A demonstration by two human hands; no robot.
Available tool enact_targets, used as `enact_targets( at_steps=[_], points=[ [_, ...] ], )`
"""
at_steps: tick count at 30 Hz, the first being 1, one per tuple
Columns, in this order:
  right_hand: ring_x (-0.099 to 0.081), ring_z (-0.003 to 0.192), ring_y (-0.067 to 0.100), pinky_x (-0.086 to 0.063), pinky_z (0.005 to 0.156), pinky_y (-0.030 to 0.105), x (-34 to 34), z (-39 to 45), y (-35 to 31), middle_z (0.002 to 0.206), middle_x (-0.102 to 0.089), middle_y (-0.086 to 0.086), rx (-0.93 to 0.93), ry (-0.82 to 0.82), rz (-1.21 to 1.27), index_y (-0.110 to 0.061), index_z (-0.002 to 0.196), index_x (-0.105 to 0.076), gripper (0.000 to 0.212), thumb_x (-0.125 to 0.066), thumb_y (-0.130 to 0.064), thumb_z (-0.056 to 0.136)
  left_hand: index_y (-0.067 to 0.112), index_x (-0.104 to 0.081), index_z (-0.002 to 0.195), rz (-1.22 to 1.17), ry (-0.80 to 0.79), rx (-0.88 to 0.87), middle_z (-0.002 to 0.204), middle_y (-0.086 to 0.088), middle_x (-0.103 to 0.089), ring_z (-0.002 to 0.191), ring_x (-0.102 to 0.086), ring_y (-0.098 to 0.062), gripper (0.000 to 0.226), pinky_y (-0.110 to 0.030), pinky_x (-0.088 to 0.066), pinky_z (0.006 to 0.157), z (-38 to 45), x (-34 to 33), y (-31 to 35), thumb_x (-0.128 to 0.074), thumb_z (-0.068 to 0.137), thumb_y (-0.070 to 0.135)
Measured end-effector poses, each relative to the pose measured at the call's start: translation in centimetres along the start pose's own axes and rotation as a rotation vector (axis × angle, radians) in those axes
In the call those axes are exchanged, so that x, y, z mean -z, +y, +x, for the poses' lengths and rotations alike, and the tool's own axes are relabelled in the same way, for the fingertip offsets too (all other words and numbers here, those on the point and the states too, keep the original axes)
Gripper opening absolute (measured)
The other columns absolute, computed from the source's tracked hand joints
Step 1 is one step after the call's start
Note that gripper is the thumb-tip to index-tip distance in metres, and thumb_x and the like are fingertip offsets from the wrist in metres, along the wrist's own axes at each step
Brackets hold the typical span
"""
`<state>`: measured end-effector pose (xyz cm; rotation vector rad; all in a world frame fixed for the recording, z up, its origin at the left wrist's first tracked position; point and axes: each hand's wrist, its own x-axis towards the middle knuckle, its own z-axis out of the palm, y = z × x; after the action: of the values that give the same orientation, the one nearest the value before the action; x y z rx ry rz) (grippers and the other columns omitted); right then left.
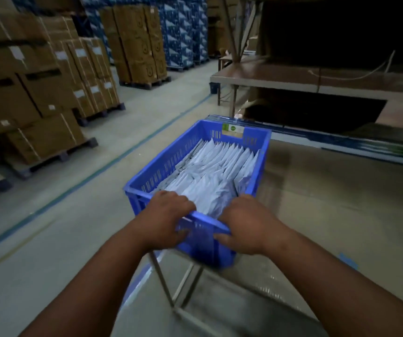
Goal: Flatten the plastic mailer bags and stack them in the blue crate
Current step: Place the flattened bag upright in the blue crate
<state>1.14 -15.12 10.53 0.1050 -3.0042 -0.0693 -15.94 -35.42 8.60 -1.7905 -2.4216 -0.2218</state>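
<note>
Here I see the left hand and right hand both clamped over the near rim of the blue crate, thumbs outside; the crate sits on a metal stand. White mailer bags fill it in overlapping rows; cardboard boxes stand stacked at left.

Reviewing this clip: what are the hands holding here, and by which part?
Both the left hand and the right hand grip the blue crate by its near end rim, fingers curled over the edge.

No text can be read; the label on the blue crate is blurred.
</note>
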Motion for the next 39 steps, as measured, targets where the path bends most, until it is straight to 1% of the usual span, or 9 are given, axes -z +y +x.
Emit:
enact_targets(
  at_steps=[4,8,11,13,16,19,23,28,39],
  points=[
    [-0.065,0.094,0.033,-0.045,0.096,0.042,0.3,-3.3,0.0,0.084,-0.070,0.005,-0.125,0.003,0.000,-0.022,0.083,-0.072,0.034,-0.062,-0.055,0.085,0.029,-0.059,0.097,0.108,0.019,0.042,0.094,0.007,-0.062,0.093,-0.062,-0.028,0.026,-0.042,-0.044,0.079,2.1,-1.6,3.3,-0.073,0.076,0.037],
    [-0.057,0.120,0.029,-0.038,0.106,0.037,1.3,-6.5,2.0,0.116,-0.070,0.005,-0.255,-0.064,-0.044,-0.025,0.108,-0.072,0.037,-0.063,-0.057,0.094,0.027,-0.058,0.103,0.147,-0.039,0.052,0.105,0.003,-0.064,0.102,-0.059,-0.030,0.025,-0.045,-0.044,0.085,5.0,-1.8,7.3,-0.072,0.086,0.039],
    [-0.048,0.135,0.026,-0.031,0.120,0.048,0.9,-7.0,4.0,0.134,-0.061,0.003,-0.373,-0.151,-0.001,-0.029,0.121,-0.068,0.038,-0.063,-0.057,0.096,0.027,-0.054,0.101,0.130,-0.086,0.039,0.104,0.001,-0.065,0.101,-0.061,-0.030,0.025,-0.045,-0.047,0.086,7.4,-1.5,8.5,-0.073,0.089,0.038],
    [-0.038,0.143,0.026,-0.038,0.118,0.050,0.5,-6.9,4.5,0.142,-0.054,0.005,-0.448,-0.187,0.060,-0.029,0.125,-0.066,0.039,-0.065,-0.055,0.096,0.025,-0.056,0.101,0.105,-0.159,0.048,0.105,-0.002,-0.067,0.102,-0.063,-0.031,0.023,-0.043,-0.050,0.085,8.3,-0.8,8.0,-0.073,0.088,0.032],
    [-0.028,0.150,0.027,-0.043,0.114,0.047,0.1,-6.6,4.4,0.147,-0.052,0.007,-0.492,-0.174,0.087,-0.024,0.127,-0.064,0.040,-0.067,-0.050,0.097,0.024,-0.055,0.104,0.208,-0.269,0.156,0.110,-0.006,-0.068,0.106,-0.064,-0.032,0.022,-0.039,-0.049,0.082,8.6,0.2,5.7,-0.071,0.088,0.027],
    [-0.024,0.154,0.031,-0.038,0.117,0.041,-0.2,-6.6,3.7,0.151,-0.052,0.009,-0.488,-0.146,0.097,-0.018,0.127,-0.063,0.037,-0.069,-0.041,0.099,0.024,-0.054,0.098,0.234,-0.262,0.200,0.107,-0.006,-0.068,0.105,-0.065,-0.032,0.015,-0.038,-0.049,0.080,7.6,0.3,4.0,-0.061,0.089,0.016],
    [-0.026,0.153,0.030,-0.040,0.114,0.041,-0.7,-6.9,2.8,0.146,-0.055,0.014,-0.568,-0.133,0.139,-0.018,0.120,-0.062,0.030,-0.072,-0.035,0.097,0.020,-0.062,0.106,0.199,-0.218,0.155,0.107,-0.007,-0.068,0.105,-0.064,-0.032,0.020,-0.037,-0.046,0.077,6.3,0.3,3.9,-0.059,0.089,0.010],
    [-0.021,0.155,0.027,-0.040,0.116,0.042,-0.8,-7.6,0.7,0.148,-0.056,0.011,-0.604,-0.164,0.134,-0.016,0.127,-0.063,0.035,-0.071,-0.034,0.098,0.024,-0.053,0.097,0.200,-0.243,0.122,0.105,-0.004,-0.066,0.101,-0.065,-0.030,0.024,-0.039,-0.051,0.077,4.2,0.4,3.7,-0.063,0.085,0.007],
    [-0.022,0.157,0.031,-0.031,0.122,0.037,0.1,-8.2,-3.7,0.148,-0.056,0.014,-0.666,-0.155,0.098,-0.009,0.128,-0.064,0.034,-0.069,-0.028,0.100,0.027,-0.056,0.105,0.214,-0.143,0.034,0.110,-0.002,-0.068,0.105,-0.066,-0.028,0.030,-0.040,-0.049,0.084,1.5,-0.2,2.9,-0.070,0.081,0.016]
  ],
)
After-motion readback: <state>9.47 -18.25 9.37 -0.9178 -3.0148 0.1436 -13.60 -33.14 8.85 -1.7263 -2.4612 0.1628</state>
